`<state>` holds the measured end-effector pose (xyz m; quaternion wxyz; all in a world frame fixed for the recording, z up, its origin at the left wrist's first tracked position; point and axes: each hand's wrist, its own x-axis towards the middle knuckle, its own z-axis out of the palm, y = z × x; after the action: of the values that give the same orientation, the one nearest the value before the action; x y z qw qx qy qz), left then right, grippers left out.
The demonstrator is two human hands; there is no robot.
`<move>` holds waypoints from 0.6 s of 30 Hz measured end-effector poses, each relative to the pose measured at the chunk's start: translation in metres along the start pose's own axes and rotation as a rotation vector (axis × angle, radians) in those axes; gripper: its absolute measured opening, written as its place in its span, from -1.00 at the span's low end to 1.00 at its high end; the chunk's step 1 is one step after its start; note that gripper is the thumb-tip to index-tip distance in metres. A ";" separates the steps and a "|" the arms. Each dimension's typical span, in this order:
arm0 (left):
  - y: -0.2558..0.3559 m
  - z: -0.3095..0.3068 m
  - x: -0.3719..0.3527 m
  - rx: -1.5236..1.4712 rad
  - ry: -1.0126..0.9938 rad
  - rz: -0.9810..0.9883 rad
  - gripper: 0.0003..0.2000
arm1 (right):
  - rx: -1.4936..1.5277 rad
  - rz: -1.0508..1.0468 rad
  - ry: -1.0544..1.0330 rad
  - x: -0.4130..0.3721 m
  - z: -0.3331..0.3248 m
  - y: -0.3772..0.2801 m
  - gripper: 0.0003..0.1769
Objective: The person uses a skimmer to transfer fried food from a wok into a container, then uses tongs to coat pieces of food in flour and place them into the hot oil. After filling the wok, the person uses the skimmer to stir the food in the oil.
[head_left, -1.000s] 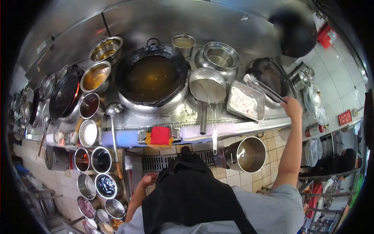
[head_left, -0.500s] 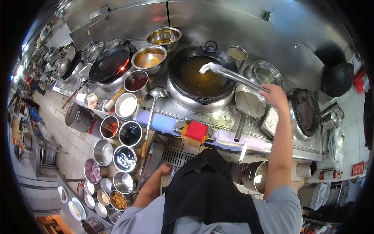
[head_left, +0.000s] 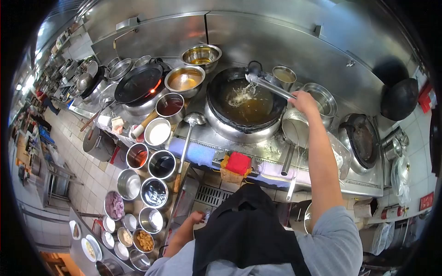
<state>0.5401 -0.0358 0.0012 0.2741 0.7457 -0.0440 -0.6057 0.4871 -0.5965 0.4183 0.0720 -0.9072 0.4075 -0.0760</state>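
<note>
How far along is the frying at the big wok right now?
Done: the wok holds oil, and food already fizzes in it. In hand: the right hand holds the tongs over that froth, grip closed on them. Left, probably: lifting the food out; the strainer beside the wok looks empty.

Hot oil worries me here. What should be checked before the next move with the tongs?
1. Right hand closed around the long metal tongs: ok.
2. Tongs held above the large black wok of oil: ok.
3. Frothing around the pale food is well inside the rim: ok.
4. Left hand low, far from the wok: ok.
5. Anything gripped in the tongs' tips: cannot tell.
6. Round perforated steel strainer beside the wok: ok.
</note>
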 end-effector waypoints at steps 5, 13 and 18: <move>-0.007 -0.001 0.011 -0.084 -0.017 0.017 -0.66 | 0.071 0.041 0.068 -0.036 -0.034 0.032 -0.58; 0.046 0.002 -0.024 0.084 -0.075 0.080 -0.69 | -0.088 0.322 0.212 -0.119 -0.086 0.125 -0.56; 0.043 -0.008 0.023 0.075 -0.114 0.130 -0.68 | -0.221 0.475 0.132 -0.164 -0.074 0.187 -0.61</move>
<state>0.5647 -0.0784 0.0018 0.2818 0.7154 -0.1305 -0.6259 0.2287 -0.6016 0.4419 -0.0386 -0.7816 0.6185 -0.0710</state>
